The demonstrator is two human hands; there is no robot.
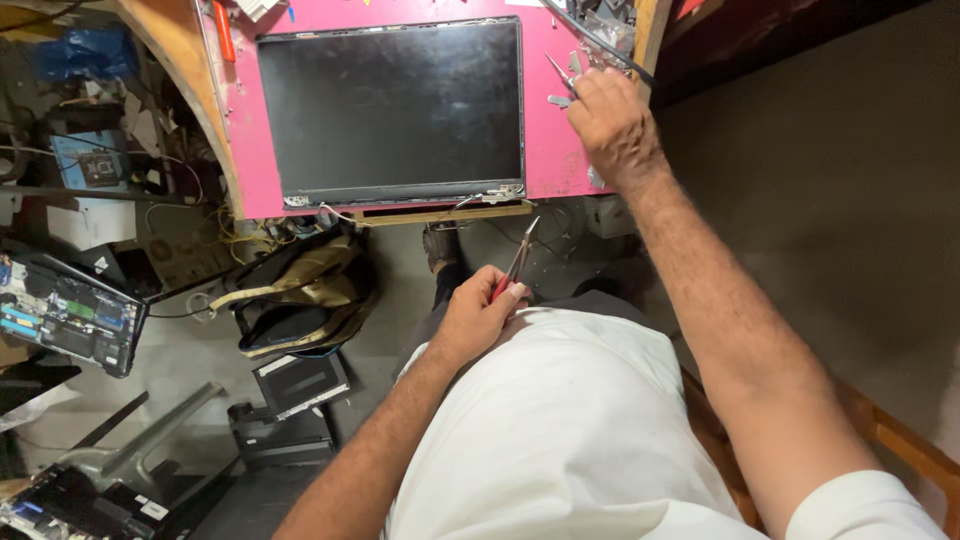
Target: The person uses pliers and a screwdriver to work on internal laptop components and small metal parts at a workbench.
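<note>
Nearest me, my left hand (478, 318) grips red-handled pliers (516, 262) just short of the laptop screen (390, 105), tips aimed at its near edge. Beyond, my right hand (612, 125) rests right of the screen on the pink tabletop (548, 120), fingers curled over small metal tools (562, 80); grip unclear.

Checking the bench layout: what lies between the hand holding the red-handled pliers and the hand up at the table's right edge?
In the head view, between the left hand and right hand lie the laptop screen panel's hinge corner and bare pink tabletop.

Laptop panel (390, 105) on table (550, 160) — bag (300, 290) below
</note>
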